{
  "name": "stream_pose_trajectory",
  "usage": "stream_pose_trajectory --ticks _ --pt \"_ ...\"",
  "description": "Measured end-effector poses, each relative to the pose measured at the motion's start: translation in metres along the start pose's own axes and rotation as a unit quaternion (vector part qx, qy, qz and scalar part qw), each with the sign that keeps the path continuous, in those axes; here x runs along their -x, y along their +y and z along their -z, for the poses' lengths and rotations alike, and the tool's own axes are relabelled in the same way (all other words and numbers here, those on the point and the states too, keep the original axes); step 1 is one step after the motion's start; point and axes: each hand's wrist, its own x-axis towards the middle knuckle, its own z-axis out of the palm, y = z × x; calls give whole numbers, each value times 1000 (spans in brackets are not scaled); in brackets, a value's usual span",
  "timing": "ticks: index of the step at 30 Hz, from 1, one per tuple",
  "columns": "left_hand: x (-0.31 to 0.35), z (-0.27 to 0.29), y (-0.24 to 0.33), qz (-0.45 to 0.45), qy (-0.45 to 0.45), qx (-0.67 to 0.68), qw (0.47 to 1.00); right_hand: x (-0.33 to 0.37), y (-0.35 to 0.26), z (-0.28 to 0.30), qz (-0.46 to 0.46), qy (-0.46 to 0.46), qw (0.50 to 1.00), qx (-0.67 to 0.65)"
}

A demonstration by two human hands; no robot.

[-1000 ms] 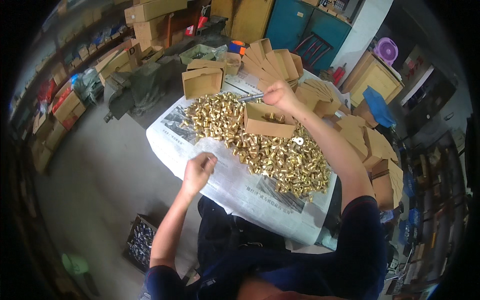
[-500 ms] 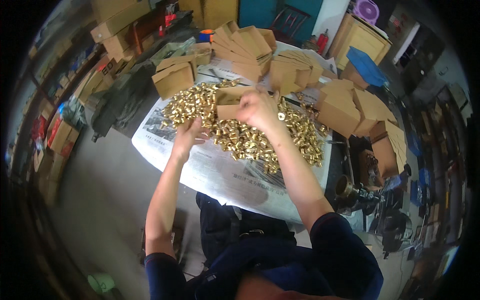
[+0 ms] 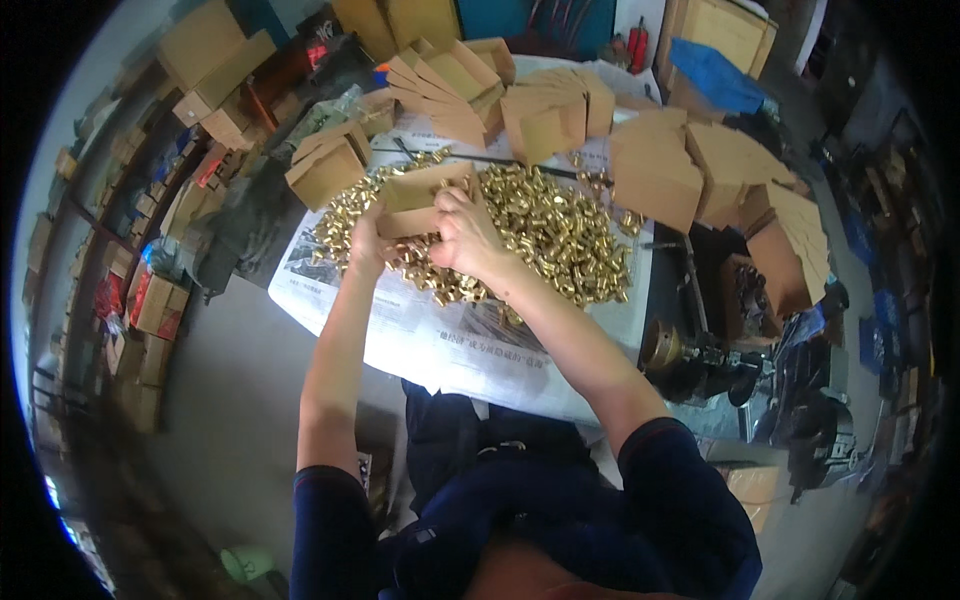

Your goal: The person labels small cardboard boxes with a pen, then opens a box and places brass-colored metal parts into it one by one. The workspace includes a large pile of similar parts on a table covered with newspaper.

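An open brown cardboard box (image 3: 405,222) sits among a heap of small shiny brass fittings (image 3: 560,235) spread over newspaper. My left hand (image 3: 368,240) is closed on the box's left end, with the fingers partly hidden behind it. Curled over the box's front right part is my right hand (image 3: 466,235), its fingertips inside the rim. Some brass shows beside those fingertips, but what they hold is too small to make out. Loose fittings lie close around both hands.
Folded cardboard boxes (image 3: 545,115) stand nested along the table's far side, with more cartons (image 3: 655,180) at the right. Newspaper (image 3: 400,340) covers the tabletop. A dark metal machine (image 3: 690,365) stands at the right edge. Shelves (image 3: 105,220) line the left.
My left hand has gone from lying open over the fittings to gripping the box's left end. My right hand has moved left and nearer, over the box's front. The view has shifted slightly.
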Motion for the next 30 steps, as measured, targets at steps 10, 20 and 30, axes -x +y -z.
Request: stream_pose_trajectory --ticks 10,20,30 --pt "105 8 -17 -142 1 -22 990 104 -60 38 70 55 992 -84" --pt "209 -19 -152 36 -69 -9 997 290 -89 73 -13 -76 993 -88" --pt "165 -52 -128 -238 -206 -609 728 301 -68 89 -59 -60 996 23"
